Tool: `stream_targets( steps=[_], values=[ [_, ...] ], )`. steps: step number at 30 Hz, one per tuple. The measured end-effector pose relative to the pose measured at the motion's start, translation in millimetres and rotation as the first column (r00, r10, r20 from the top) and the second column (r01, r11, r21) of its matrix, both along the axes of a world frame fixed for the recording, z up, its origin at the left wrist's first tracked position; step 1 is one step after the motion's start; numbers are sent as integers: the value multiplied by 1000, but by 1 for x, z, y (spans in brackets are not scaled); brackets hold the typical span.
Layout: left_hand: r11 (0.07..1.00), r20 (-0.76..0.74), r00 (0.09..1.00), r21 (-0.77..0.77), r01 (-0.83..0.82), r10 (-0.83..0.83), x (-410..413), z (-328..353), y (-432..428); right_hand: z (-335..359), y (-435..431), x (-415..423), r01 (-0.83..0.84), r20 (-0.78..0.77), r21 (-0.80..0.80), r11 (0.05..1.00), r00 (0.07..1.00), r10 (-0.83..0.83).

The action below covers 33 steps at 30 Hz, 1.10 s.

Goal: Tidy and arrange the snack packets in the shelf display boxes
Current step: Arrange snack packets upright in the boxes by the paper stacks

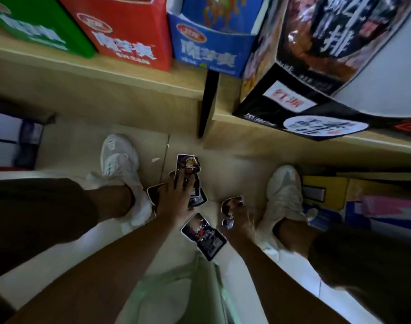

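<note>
Several dark snack packets lie on the floor between my feet. My left hand (176, 197) reaches down with spread fingers onto a small pile of them (188, 168). My right hand (240, 220) pinches one packet (232, 203) by its edge. Another packet (203, 236) lies flat on the floor between my two wrists. On the shelf above stand display boxes: green (36, 22), red (122, 31), blue (209, 47) and a large black one (316, 66) tilted over the shelf edge at the right.
The wooden shelf edge (94, 73) runs across the top, with a black upright divider (209, 101). My white shoes (120, 164) (285, 190) flank the packets. Boxes sit low at the right (363, 202) and a carton at the left (12, 136).
</note>
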<state>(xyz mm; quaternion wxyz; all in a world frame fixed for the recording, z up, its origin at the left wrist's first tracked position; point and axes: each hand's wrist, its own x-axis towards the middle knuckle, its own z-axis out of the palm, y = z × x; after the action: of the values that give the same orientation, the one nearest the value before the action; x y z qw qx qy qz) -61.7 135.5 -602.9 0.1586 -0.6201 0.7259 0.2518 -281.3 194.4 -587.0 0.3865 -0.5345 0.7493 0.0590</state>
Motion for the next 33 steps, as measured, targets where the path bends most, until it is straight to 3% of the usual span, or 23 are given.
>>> stream_targets(
  steps=[5, 9, 12, 15, 18, 21, 23, 25, 28, 33],
  values=[
    [975, -212, 966, -195, 104, -146, 12, 7, -7, -11, -5, 8, 193, -30, 90, 977, 981, -191],
    [923, -394, 917, -373, -94, -66, 25, 34, -17, -15, -2, 13, 129, -192, 157, 979, 977, -98],
    [915, -447, 891, -320, -246, 83, 36, 48, -34, -19, -9, 9, 52, -177, 170, 984, 984, -22],
    [909, -477, 862, -261, -324, 170, 47, 62, -52, -20, -30, -2, 127, 8, 167, 978, 991, -130],
    [917, -550, 772, -25, -398, 319, 53, 78, -62, -6, -59, -13, 255, 235, 171, 952, 927, -291],
    [865, -589, 657, 163, -475, 472, 61, 87, -62, 14, -71, -7, 73, 386, 351, 934, 897, -215],
    [852, -565, 661, 163, -497, 494, 68, 89, -58, 12, -59, 7, -56, 357, 424, 904, 928, -110],
    [812, -536, 627, 227, -538, 565, 76, 90, -50, 3, -37, 23, -123, 238, 383, 915, 971, 31],
    [760, -521, 569, 295, -579, 636, 91, 94, -39, 3, 0, 43, -63, 128, 324, 944, 991, 22],
    [733, -534, 531, 293, -614, 658, 100, 110, -34, 1, 26, 58, -122, 40, 301, 946, 993, 115]
  ],
)
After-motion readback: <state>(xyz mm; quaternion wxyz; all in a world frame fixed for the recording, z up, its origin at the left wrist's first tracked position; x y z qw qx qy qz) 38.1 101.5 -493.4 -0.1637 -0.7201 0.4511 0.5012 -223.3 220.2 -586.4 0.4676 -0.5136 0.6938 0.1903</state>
